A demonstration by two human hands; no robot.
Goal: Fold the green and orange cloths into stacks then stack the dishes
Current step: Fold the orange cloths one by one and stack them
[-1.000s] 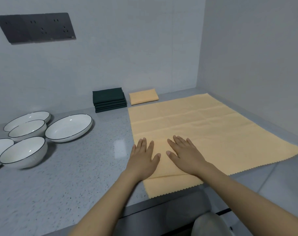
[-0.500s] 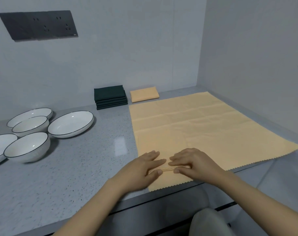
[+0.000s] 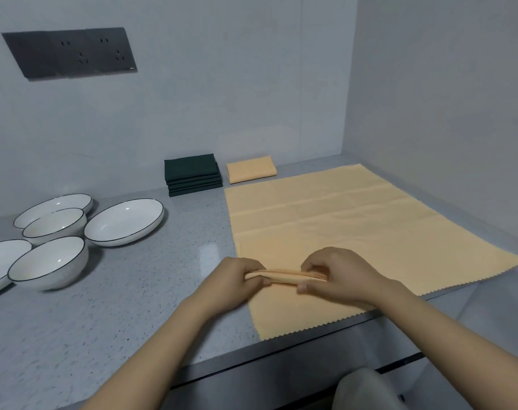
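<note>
A large orange cloth (image 3: 340, 226) lies spread on the grey counter (image 3: 133, 306), its near scalloped edge at the counter's front. My left hand (image 3: 234, 279) and my right hand (image 3: 337, 276) each pinch a raised ridge of this cloth near its front left part, the gathered fold stretched between them. At the back, by the wall, sits a stack of folded dark green cloths (image 3: 192, 176) with one folded orange cloth (image 3: 251, 173) to its right. Several white dishes with dark rims stand at the left: a wide plate (image 3: 124, 221), bowls (image 3: 49, 263) (image 3: 55, 224) and more plates behind.
The wall (image 3: 429, 113) on the right runs close along the spread cloth's far side. A dark socket panel (image 3: 71, 53) hangs on the back wall. Bare counter lies between the dishes and the cloth. A pale rounded object (image 3: 367, 392) shows below the counter's edge.
My hands lay flat on the cloth a second ago. They slid toward me, curled, and now pinch up a ridge of the orange cloth between them.
</note>
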